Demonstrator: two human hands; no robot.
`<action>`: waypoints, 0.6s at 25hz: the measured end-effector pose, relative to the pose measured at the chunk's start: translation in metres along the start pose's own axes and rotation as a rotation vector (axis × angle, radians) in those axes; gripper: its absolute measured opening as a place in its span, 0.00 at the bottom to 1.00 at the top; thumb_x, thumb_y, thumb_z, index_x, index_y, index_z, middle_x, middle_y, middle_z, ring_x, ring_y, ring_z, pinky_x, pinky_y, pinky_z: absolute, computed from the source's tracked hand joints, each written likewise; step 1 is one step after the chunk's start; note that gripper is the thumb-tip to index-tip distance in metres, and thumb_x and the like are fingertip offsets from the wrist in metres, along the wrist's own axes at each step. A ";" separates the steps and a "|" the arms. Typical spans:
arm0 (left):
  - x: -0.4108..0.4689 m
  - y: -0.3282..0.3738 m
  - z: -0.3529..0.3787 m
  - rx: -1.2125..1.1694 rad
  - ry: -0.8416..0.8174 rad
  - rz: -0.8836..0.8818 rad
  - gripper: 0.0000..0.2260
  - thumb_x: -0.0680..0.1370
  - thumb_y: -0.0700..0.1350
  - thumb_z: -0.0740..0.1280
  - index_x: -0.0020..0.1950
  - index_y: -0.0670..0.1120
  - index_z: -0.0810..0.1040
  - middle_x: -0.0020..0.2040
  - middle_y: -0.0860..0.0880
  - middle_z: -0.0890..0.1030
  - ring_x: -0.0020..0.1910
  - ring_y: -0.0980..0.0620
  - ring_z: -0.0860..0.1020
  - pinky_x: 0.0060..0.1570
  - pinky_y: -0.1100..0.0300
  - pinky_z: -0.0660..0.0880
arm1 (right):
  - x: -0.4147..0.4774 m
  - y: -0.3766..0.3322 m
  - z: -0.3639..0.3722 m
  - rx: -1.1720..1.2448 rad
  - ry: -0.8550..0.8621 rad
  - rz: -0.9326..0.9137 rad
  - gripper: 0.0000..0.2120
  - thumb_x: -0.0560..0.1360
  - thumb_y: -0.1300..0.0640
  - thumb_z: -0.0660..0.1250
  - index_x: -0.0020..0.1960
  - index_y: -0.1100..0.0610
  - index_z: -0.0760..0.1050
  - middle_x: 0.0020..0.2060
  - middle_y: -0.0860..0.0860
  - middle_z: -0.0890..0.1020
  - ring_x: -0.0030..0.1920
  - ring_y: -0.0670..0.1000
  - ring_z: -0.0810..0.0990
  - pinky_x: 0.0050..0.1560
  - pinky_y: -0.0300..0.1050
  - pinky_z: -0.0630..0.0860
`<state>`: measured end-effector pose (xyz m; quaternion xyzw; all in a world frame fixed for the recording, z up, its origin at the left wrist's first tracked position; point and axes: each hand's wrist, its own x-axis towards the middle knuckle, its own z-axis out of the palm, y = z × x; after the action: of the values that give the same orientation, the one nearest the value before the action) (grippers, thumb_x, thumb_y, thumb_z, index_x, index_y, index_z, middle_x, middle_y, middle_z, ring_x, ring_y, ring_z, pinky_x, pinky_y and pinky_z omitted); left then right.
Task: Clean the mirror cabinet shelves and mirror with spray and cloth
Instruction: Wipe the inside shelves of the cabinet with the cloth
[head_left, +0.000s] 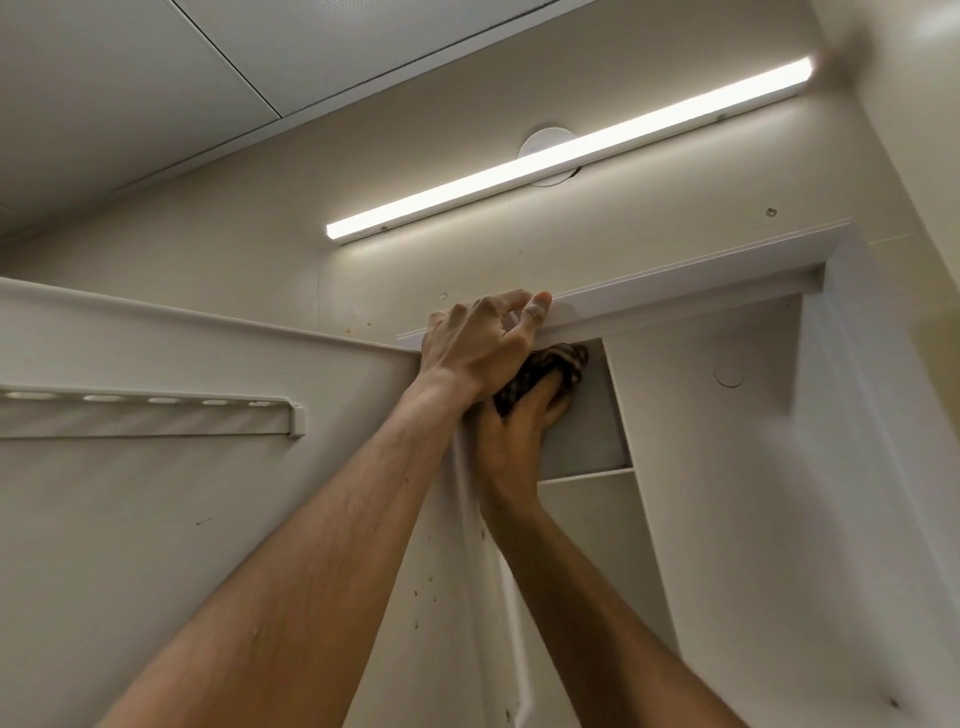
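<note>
The white mirror cabinet (691, 291) stands open above me, seen from below. My left hand (478, 343) grips the front edge of the cabinet's top panel, thumb over the edge. Just under it, my right hand (519, 431) presses a dark patterned cloth (556, 364) into the top left corner of the upper compartment. A white shelf (587, 475) runs below that hand. The open cabinet door (156, 519) hangs at the left, its inner side towards me. No spray bottle is in view.
A white rail with several holes (150, 413) is fixed on the door's inner side. A lit tube lamp (571, 150) hangs on the wall above the cabinet. The cabinet's right side panel (857, 467) is close on the right.
</note>
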<state>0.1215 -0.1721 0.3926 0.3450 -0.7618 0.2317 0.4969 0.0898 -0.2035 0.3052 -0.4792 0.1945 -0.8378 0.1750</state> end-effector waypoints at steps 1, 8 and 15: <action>-0.001 0.001 0.001 0.003 0.007 0.008 0.19 0.83 0.61 0.53 0.65 0.57 0.77 0.57 0.51 0.83 0.58 0.47 0.79 0.63 0.47 0.70 | -0.003 0.002 0.002 -0.007 -0.056 -0.032 0.34 0.81 0.52 0.63 0.79 0.49 0.46 0.77 0.52 0.56 0.69 0.53 0.71 0.65 0.52 0.75; -0.003 0.003 0.002 0.006 0.051 0.032 0.20 0.83 0.60 0.53 0.66 0.55 0.77 0.59 0.49 0.83 0.59 0.46 0.79 0.62 0.47 0.70 | 0.011 0.020 -0.026 -0.973 -0.217 -0.496 0.24 0.81 0.56 0.59 0.75 0.61 0.57 0.74 0.65 0.59 0.74 0.65 0.56 0.73 0.57 0.63; 0.001 -0.001 0.007 -0.001 0.077 0.054 0.22 0.82 0.62 0.53 0.66 0.55 0.77 0.57 0.49 0.83 0.58 0.47 0.79 0.64 0.46 0.68 | 0.038 -0.022 -0.048 -1.716 -0.516 -0.380 0.23 0.81 0.55 0.59 0.75 0.56 0.62 0.74 0.60 0.56 0.72 0.62 0.58 0.67 0.53 0.66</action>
<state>0.1181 -0.1776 0.3906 0.3151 -0.7511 0.2579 0.5196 0.0277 -0.1949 0.3218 -0.6410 0.6230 -0.2873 -0.3441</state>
